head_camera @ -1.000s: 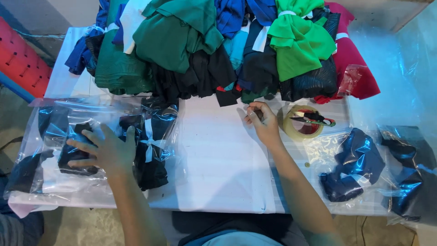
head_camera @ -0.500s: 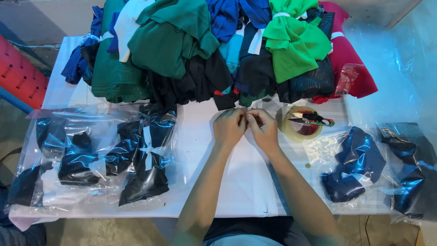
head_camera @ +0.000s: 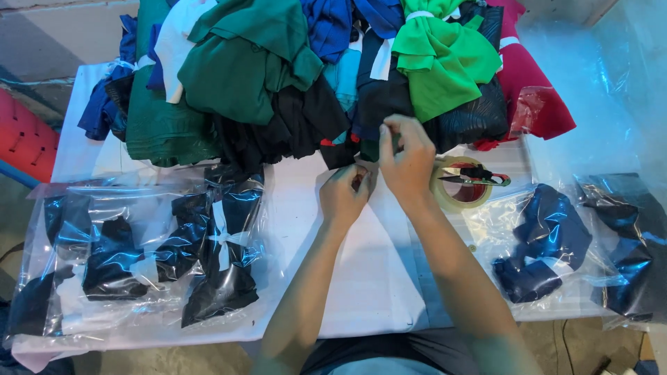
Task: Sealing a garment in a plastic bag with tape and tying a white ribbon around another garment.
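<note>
My left hand [head_camera: 347, 196] and my right hand [head_camera: 410, 161] meet over the white table [head_camera: 361, 292], right at the front edge of a pile of folded clothes [head_camera: 278, 83]. Both hands pinch a small pale piece [head_camera: 366, 170] between their fingertips; it is too small to tell what it is. Just right of my right hand lies a roll of tape [head_camera: 451, 198], and a pair of small snips [head_camera: 479, 176] with red and green handles rests on it.
Dark garments in clear plastic bags [head_camera: 139, 250] lie spread at the left of the table. More bagged dark blue garments [head_camera: 549, 243] lie at the right. Loose clear plastic [head_camera: 611, 83] covers the far right corner. A red object [head_camera: 24, 139] stands off the table's left edge.
My left hand has left the bagged garments on the left and come to the middle to join my right hand. Both hands now pinch the small piece near the clothes pile.
</note>
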